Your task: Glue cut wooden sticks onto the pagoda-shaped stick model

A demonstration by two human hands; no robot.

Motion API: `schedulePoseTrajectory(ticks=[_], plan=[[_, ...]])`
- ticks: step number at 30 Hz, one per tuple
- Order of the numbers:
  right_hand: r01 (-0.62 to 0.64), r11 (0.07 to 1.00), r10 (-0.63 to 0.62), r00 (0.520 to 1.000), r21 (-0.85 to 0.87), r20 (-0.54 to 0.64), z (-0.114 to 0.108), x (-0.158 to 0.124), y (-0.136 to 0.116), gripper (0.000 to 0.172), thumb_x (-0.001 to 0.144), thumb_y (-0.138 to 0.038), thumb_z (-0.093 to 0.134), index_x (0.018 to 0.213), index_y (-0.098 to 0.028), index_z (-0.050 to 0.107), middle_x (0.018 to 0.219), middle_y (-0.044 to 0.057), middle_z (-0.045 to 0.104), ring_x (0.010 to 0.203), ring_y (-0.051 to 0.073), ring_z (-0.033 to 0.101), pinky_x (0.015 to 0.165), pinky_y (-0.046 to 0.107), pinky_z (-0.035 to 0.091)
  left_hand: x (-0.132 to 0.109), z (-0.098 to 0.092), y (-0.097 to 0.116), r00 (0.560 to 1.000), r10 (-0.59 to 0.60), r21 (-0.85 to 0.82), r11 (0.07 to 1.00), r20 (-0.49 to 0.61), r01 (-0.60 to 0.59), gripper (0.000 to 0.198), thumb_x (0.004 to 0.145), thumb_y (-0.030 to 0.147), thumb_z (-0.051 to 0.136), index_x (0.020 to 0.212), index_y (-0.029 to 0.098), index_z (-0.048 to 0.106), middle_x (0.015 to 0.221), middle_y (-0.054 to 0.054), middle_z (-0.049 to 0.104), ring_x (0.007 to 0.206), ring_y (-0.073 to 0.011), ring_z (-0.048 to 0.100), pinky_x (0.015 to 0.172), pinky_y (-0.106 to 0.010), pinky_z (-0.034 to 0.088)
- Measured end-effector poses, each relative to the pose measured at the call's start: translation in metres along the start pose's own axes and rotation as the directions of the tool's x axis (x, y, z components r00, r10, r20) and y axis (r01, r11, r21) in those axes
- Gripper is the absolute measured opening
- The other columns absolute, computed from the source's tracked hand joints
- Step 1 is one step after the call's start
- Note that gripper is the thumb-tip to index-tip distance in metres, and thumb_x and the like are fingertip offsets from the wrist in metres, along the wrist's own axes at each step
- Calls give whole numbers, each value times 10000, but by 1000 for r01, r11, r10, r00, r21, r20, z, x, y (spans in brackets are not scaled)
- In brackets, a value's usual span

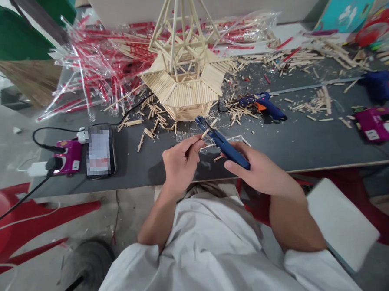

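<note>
1. Left hand (181,161) pinching one thin stick (205,134); right hand (261,168) wrapped round one blue hand tool (230,149). Hands apart, at the worktop's (138,168) near edge.
2. Stick points near-left to far-right, crossing the tool's head; tool points near-right to far-left. Left hand nearer the crossing. From here, can't tell if the jaws grip the stick.
3. One stick model (185,91), just beyond the tool's tip.
4. One phone (99,152), left; two purple power blocks (73,152), left and right; one glue gun (268,107), right of model; loose sticks (325,100), uncountable.
</note>
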State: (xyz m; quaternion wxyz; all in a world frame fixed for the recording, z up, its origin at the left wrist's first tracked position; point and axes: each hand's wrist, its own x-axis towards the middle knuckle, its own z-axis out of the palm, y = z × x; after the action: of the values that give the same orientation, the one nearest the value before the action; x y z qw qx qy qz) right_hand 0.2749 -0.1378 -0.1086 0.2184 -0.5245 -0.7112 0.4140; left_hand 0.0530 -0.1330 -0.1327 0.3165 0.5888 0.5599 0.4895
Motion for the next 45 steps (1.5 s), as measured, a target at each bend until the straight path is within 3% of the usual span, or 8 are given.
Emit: schedulePoseTrajectory(ticks=[5,10,32,45], plan=[[13,1000,-13,1000,7,-25,5,-6,1,394,969,-480,644,1324,-325,571,1293,65,721,1160,308,711,1033,491,574,-3,-6,5,995,96,133,987,-6,-95,215,1015,336,652,1059,225,831,738,0,780,588,-122,677,627,-225,530],[31,999,-31,999,23,-10,6,-8,1,415,966,-488,649,1344,-342,565,1337,63,701,1218,310,691,1070,500,557,-3,-6,4,992,126,145,981,5,-126,220,1033,329,628,1083,224,814,822,-11,815,698,-145,754,713,-239,578],[27,999,-27,1000,33,-17,7,-7,2,483,977,-553,631,1366,-277,555,1334,99,693,1201,307,678,1050,478,540,-2,-7,6,972,233,172,957,28,-234,215,1050,234,602,1127,166,790,950,-35,835,818,-136,789,767,-202,577],[45,999,-44,999,-27,22,5,-5,1,504,992,-542,612,1396,-250,544,1373,111,672,1258,310,649,1077,484,516,-3,-9,2,976,215,202,955,40,-218,238,1062,270,583,1118,167,790,930,-40,831,798,-134,775,795,-213,578]])
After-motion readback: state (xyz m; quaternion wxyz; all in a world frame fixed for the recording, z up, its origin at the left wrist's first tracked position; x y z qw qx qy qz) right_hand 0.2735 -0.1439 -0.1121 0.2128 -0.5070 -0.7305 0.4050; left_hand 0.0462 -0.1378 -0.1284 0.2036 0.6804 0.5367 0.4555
